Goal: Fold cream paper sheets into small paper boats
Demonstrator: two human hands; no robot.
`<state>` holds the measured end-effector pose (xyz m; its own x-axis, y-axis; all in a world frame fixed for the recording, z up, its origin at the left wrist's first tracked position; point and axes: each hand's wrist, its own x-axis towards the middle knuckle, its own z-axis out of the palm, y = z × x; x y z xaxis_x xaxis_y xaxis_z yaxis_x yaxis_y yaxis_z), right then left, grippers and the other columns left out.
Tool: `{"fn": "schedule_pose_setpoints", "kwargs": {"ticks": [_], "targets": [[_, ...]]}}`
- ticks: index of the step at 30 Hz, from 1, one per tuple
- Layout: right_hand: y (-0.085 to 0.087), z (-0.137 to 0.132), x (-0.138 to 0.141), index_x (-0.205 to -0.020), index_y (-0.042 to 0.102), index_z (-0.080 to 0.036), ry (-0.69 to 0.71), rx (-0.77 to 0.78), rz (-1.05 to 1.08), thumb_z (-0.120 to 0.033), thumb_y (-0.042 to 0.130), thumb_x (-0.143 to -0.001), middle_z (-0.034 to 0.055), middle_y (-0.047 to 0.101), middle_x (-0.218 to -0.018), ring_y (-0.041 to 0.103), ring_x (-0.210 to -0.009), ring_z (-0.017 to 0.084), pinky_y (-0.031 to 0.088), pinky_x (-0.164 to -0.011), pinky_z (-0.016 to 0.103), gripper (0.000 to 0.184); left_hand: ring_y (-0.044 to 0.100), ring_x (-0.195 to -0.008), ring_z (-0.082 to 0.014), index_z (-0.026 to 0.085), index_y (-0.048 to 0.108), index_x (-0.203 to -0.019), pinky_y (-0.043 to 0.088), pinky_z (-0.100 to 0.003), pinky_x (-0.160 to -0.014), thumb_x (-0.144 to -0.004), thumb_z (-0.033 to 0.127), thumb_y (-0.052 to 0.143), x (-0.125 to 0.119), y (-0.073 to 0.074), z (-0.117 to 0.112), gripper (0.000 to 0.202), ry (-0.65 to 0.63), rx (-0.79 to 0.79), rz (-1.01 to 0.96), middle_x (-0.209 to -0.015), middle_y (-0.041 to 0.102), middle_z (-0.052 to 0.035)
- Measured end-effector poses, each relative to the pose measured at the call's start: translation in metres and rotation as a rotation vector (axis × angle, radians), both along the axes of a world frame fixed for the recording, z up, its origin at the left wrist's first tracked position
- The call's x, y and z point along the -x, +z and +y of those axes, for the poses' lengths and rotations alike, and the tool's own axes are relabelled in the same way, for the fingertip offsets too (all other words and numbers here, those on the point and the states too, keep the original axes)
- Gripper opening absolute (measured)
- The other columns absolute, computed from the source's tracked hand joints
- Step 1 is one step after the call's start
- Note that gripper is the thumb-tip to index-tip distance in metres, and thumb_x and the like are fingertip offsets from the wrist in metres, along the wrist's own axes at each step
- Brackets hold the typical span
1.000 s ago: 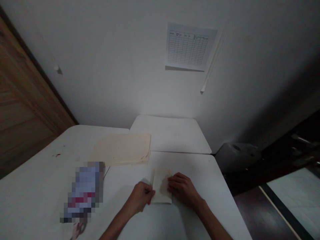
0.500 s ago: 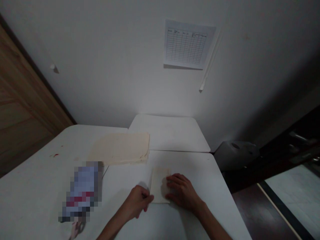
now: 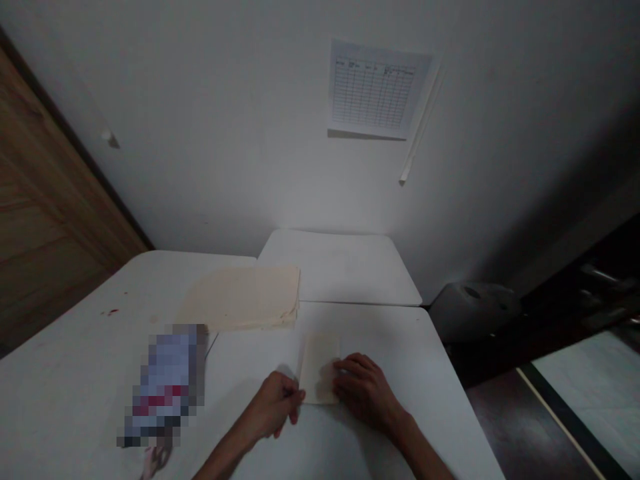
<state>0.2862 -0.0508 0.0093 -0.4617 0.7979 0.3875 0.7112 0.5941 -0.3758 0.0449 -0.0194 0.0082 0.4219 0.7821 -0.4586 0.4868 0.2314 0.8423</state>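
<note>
A small cream-coloured rectangle of folded paper [image 3: 319,367] lies flat on the white table in front of me. My left hand [image 3: 280,401] pinches its lower left edge between thumb and bent fingers. At the opposite side, my right hand [image 3: 367,388] rests with slightly curved, parted fingers, the fingertips touching the right edge. Farther back and to the left is a stack of larger cream paper sheets [image 3: 245,297], its near right corner a little uneven.
A pixelated blue-and-red item [image 3: 165,373] lies left of my arms, with pinkish handles [image 3: 156,457] below it. A printed table sheet [image 3: 375,90] hangs on the wall behind. A pale plastic bag-like object [image 3: 470,310] stands beyond the table's right edge.
My right hand has slid slightly down along the paper's right edge, uncovering its upper right corner. My left hand keeps its pinch at almost the same place.
</note>
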Motion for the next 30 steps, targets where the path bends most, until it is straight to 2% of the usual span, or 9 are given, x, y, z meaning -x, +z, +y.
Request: {"fn": "schedule_pose_setpoints", "kwargs": {"ticks": [4, 7, 10, 14, 16, 19, 23, 27, 30], "targets": [[0.004, 0.003, 0.003, -0.090, 0.068, -0.024, -0.029, 0.011, 0.117, -0.022, 0.054, -0.090, 0.0055, 0.067, -0.110, 0.057, -0.097, 0.021, 0.047, -0.085, 0.035, 0.014, 0.035, -0.025, -0.0063, 0.019, 0.048, -0.053, 0.017, -0.020, -0.026, -0.067, 0.069, 0.053, -0.001, -0.002, 0.003, 0.053, 0.025, 0.010, -0.037, -0.044, 0.055, -0.0009], [0.007, 0.004, 0.007, -0.099, 0.066, -0.020, -0.254, 0.121, 0.354, -0.031, 0.050, -0.092, 0.0097, 0.068, -0.101, 0.061, -0.086, 0.020, 0.051, -0.076, 0.033, 0.020, 0.035, -0.025, -0.0057, 0.017, 0.052, -0.058, 0.014, -0.020, -0.027, -0.069, 0.066, 0.056, -0.002, 0.001, 0.004, 0.050, 0.108, 0.036, -0.149, -0.046, 0.055, 0.0009], [0.009, 0.006, 0.011, -0.106, 0.062, -0.016, -0.457, 0.420, 0.637, -0.048, 0.053, -0.088, 0.0096, 0.069, -0.086, 0.062, -0.064, 0.018, 0.049, -0.057, 0.028, 0.038, 0.035, -0.027, -0.0053, 0.016, 0.055, -0.062, 0.013, -0.020, -0.028, -0.070, 0.062, 0.060, -0.006, 0.007, 0.004, 0.046, 0.191, 0.056, -0.270, -0.047, 0.054, 0.0023], [0.012, 0.009, 0.017, -0.108, 0.060, -0.012, -0.446, 0.911, 0.959, -0.064, 0.062, -0.073, 0.0067, 0.067, -0.073, 0.062, -0.057, 0.017, 0.049, -0.052, 0.028, 0.063, 0.035, -0.027, -0.0050, 0.016, 0.054, -0.060, 0.014, -0.019, -0.029, -0.071, 0.064, 0.059, -0.012, 0.015, 0.003, 0.049, 0.205, 0.033, -0.310, -0.046, 0.052, 0.0032], [0.013, 0.011, 0.018, -0.108, 0.060, -0.012, -0.437, 1.015, 1.049, -0.062, 0.071, -0.063, 0.0059, 0.068, -0.074, 0.063, -0.058, 0.017, 0.050, -0.054, 0.028, 0.068, 0.035, -0.028, -0.0051, 0.016, 0.054, -0.060, 0.015, -0.019, -0.029, -0.072, 0.065, 0.058, -0.015, 0.016, 0.003, 0.051, 0.195, 0.023, -0.301, -0.047, 0.053, 0.0026], [0.010, 0.013, 0.017, -0.107, 0.058, -0.013, -0.450, 0.997, 1.057, -0.055, 0.079, -0.055, 0.0030, 0.067, -0.069, 0.061, -0.055, 0.015, 0.050, -0.055, 0.026, 0.070, 0.036, -0.028, -0.0058, 0.016, 0.054, -0.059, 0.016, -0.019, -0.030, -0.072, 0.065, 0.056, -0.016, 0.016, 0.002, 0.051, 0.190, 0.016, -0.262, -0.045, 0.052, 0.0024], [0.007, 0.014, 0.013, -0.102, 0.057, -0.014, -0.464, 0.962, 1.027, -0.049, 0.079, -0.058, -0.0005, 0.063, -0.059, 0.055, -0.048, 0.012, 0.046, -0.048, 0.024, 0.061, 0.037, -0.028, -0.0066, 0.017, 0.053, -0.059, 0.016, -0.020, -0.029, -0.070, 0.066, 0.054, -0.015, 0.015, 0.002, 0.050, 0.166, 0.023, -0.198, -0.047, 0.054, 0.0012], [0.009, 0.013, 0.011, -0.103, 0.055, -0.015, -0.468, 0.967, 1.031, -0.044, 0.075, -0.061, -0.0003, 0.064, -0.060, 0.057, -0.050, 0.013, 0.045, -0.046, 0.023, 0.055, 0.038, -0.028, -0.0075, 0.017, 0.053, -0.063, 0.016, -0.021, -0.029, -0.072, 0.064, 0.050, -0.014, 0.014, 0.003, 0.047, 0.135, 0.022, -0.167, -0.049, 0.055, 0.0010], [0.009, 0.012, 0.011, -0.098, 0.053, -0.016, -0.454, 0.947, 0.986, -0.038, 0.073, -0.061, -0.0026, 0.063, -0.056, 0.054, -0.046, 0.011, 0.041, -0.043, 0.020, 0.048, 0.038, -0.029, -0.0090, 0.018, 0.053, -0.063, 0.021, -0.022, -0.031, -0.075, 0.064, 0.042, -0.015, 0.012, 0.003, 0.049, 0.071, -0.031, -0.017, -0.047, 0.052, 0.0018]]}}
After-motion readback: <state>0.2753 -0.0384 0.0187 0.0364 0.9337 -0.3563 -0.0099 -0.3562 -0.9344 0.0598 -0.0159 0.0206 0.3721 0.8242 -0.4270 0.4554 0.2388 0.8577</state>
